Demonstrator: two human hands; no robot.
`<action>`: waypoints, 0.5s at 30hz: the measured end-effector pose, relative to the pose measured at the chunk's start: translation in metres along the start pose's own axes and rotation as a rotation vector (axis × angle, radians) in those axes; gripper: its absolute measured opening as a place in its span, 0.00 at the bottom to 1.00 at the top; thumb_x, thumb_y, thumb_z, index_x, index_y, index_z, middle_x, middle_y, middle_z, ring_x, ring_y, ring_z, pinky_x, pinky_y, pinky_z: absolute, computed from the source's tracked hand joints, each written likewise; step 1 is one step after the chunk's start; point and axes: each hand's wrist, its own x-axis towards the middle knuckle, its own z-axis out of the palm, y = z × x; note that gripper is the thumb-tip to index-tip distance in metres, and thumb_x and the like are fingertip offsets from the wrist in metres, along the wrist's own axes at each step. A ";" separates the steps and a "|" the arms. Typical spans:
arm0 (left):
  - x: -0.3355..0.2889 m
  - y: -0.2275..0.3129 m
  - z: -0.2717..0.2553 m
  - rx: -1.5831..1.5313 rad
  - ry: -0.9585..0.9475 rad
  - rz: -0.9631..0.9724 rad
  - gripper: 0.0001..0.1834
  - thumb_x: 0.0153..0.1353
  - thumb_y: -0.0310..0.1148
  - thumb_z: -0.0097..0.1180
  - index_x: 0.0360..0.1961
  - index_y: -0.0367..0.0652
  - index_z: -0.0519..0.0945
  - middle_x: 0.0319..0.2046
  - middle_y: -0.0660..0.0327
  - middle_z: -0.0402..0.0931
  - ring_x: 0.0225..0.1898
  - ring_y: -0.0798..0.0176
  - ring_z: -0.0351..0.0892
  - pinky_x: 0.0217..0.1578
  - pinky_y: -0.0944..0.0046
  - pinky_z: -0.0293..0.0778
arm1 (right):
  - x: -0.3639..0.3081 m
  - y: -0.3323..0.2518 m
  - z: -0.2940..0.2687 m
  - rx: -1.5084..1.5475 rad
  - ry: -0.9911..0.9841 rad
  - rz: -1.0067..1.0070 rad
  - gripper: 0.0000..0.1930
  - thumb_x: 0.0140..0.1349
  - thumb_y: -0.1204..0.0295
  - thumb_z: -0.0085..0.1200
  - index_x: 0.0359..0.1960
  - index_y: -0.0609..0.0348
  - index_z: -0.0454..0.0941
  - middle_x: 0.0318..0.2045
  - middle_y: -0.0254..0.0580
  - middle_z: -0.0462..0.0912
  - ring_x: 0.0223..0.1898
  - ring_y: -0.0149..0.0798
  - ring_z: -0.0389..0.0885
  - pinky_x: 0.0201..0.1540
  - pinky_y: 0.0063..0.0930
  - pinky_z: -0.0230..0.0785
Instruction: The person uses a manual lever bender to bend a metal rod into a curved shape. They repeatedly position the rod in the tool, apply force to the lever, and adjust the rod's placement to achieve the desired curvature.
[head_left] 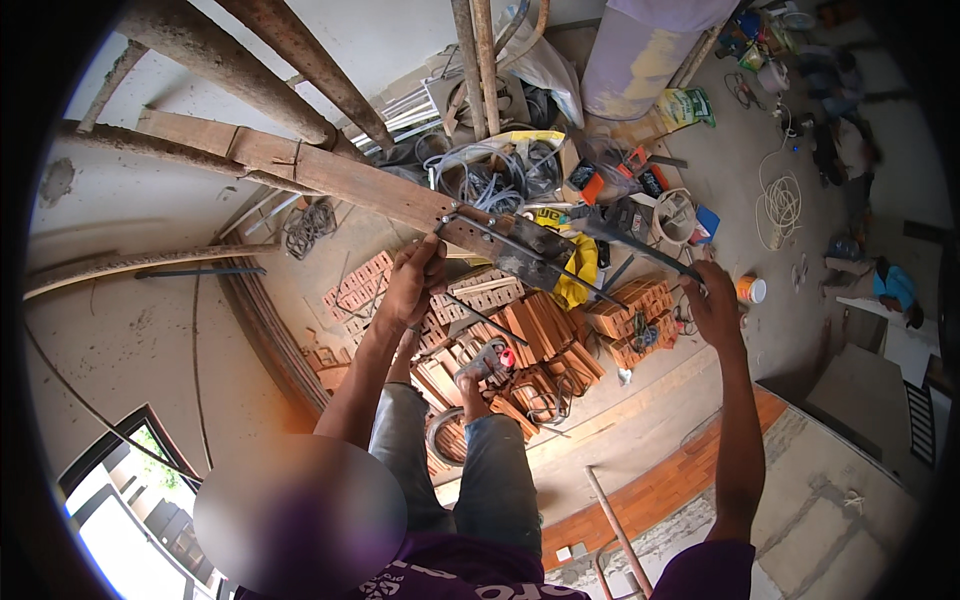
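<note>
A long wooden plank [350, 187] runs across in front of me, with several metal pegs [489, 226] standing up near its right part. Beside those pegs my left hand [415, 282] is closed round a thin bent steel rod [540, 260]. One length of the rod slants over the plank to the lower right; another dark length [485, 320] shows below my fist. Farther right, my right hand [714, 305] grips one end of a dark metal bar [640, 245]. The bar's far end is smeared by motion over the plank's right end.
Stacked bricks [525, 335] lie below, around my sandalled foot [487, 362]. Upright scaffold poles [335, 75] stand beyond the plank. A white bucket [675, 215], yellow bag [575, 275] and coiled cable [778, 205] lie to the right. Another person in blue [893, 285] is at far right.
</note>
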 end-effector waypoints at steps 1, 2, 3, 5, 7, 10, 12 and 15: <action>0.000 0.000 0.001 0.002 0.007 -0.008 0.15 0.71 0.43 0.44 0.30 0.46 0.70 0.16 0.76 0.50 0.17 0.77 0.48 0.18 0.73 0.52 | 0.010 0.006 0.000 -0.157 0.029 -0.169 0.16 0.63 0.59 0.56 0.34 0.62 0.74 0.26 0.43 0.72 0.30 0.40 0.71 0.39 0.36 0.60; -0.001 0.001 0.002 0.013 0.014 0.001 0.15 0.71 0.43 0.45 0.30 0.46 0.70 0.16 0.76 0.50 0.16 0.78 0.48 0.18 0.73 0.52 | 0.021 0.009 0.001 -0.162 0.001 -0.216 0.16 0.62 0.59 0.57 0.35 0.62 0.74 0.28 0.43 0.73 0.32 0.42 0.71 0.41 0.38 0.60; -0.002 0.002 0.003 0.020 0.019 0.009 0.15 0.71 0.43 0.45 0.30 0.46 0.70 0.16 0.76 0.50 0.16 0.78 0.48 0.18 0.74 0.52 | 0.032 0.010 -0.004 -0.170 -0.029 -0.263 0.16 0.61 0.60 0.57 0.36 0.62 0.75 0.30 0.43 0.75 0.35 0.45 0.72 0.44 0.40 0.59; -0.001 0.000 0.003 0.033 0.033 0.020 0.15 0.71 0.43 0.45 0.30 0.46 0.70 0.16 0.76 0.50 0.16 0.78 0.48 0.18 0.74 0.52 | 0.056 0.011 -0.011 -0.217 -0.141 -0.320 0.16 0.59 0.60 0.58 0.37 0.62 0.76 0.32 0.44 0.76 0.39 0.47 0.72 0.48 0.42 0.58; 0.000 -0.002 0.002 0.042 0.047 0.030 0.15 0.71 0.43 0.45 0.31 0.46 0.70 0.16 0.76 0.49 0.16 0.78 0.47 0.18 0.74 0.52 | 0.084 0.012 -0.018 -0.299 -0.303 -0.340 0.17 0.59 0.58 0.59 0.36 0.62 0.76 0.33 0.44 0.76 0.41 0.46 0.73 0.50 0.42 0.58; 0.000 -0.003 0.001 0.045 0.042 0.040 0.15 0.71 0.43 0.45 0.31 0.46 0.70 0.17 0.76 0.49 0.16 0.78 0.47 0.18 0.74 0.52 | 0.121 0.014 -0.021 -0.349 -0.377 -0.448 0.19 0.57 0.55 0.59 0.35 0.62 0.77 0.33 0.44 0.75 0.44 0.46 0.73 0.52 0.41 0.58; -0.001 -0.001 0.006 0.049 0.041 0.046 0.15 0.71 0.44 0.45 0.31 0.45 0.70 0.17 0.77 0.49 0.16 0.78 0.47 0.18 0.74 0.51 | 0.139 0.002 -0.026 -0.382 -0.425 -0.487 0.22 0.57 0.52 0.57 0.36 0.62 0.78 0.34 0.44 0.76 0.45 0.45 0.73 0.53 0.40 0.59; -0.001 -0.001 0.006 0.051 0.051 0.040 0.16 0.72 0.43 0.44 0.28 0.46 0.69 0.16 0.76 0.49 0.16 0.77 0.47 0.18 0.74 0.51 | 0.161 -0.009 -0.025 -0.403 -0.493 -0.533 0.25 0.57 0.48 0.56 0.37 0.62 0.79 0.33 0.43 0.76 0.43 0.45 0.73 0.53 0.39 0.60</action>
